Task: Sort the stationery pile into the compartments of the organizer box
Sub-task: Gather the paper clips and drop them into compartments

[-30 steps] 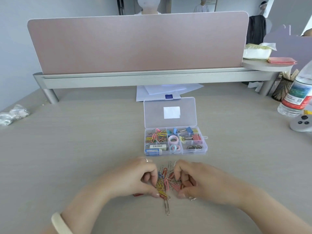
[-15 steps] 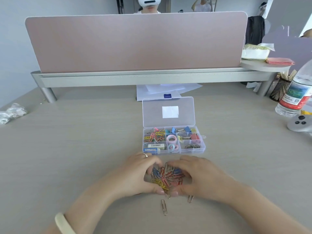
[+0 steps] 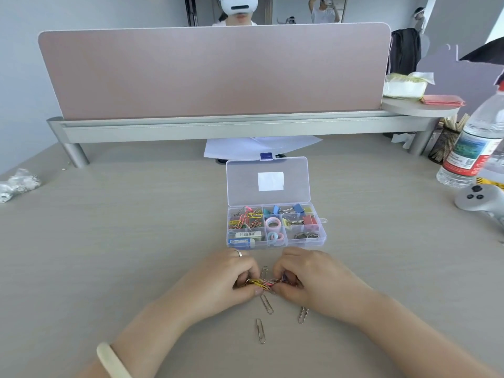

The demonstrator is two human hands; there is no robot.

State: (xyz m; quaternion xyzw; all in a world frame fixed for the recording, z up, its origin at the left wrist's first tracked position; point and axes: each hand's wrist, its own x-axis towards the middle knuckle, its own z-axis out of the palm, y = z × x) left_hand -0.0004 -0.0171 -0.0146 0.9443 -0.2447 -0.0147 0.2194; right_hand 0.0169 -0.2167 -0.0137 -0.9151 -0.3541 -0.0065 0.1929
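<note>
A clear plastic organizer box (image 3: 323,232) lies open on the desk, its lid (image 3: 245,184) flat behind it. Its compartments hold coloured paper clips, binder clips, tape rolls, erasers and key rings. Just in front of it, my left hand (image 3: 231,279) and my right hand (image 3: 308,276) are cupped together around a bunch of coloured paper clips (image 3: 263,283), pinched between the fingertips of both. Three silver paper clips lie loose on the desk below my hands: one (image 3: 266,304) under the bunch, one (image 3: 260,330) nearer me, one (image 3: 302,315) by my right wrist.
A pink divider panel (image 3: 215,72) on a grey rail closes the far side of the desk. White papers (image 3: 256,147) lie behind the box. A water bottle (image 3: 474,143), a controller (image 3: 480,200) and a pen cup (image 3: 444,143) stand at the right. Crumpled plastic (image 3: 16,184) lies at the far left.
My hands have drawn closer together, squeezing the spread pile of clips into a tight bunch. More silver clips now lie loose on the desk below my hands.
</note>
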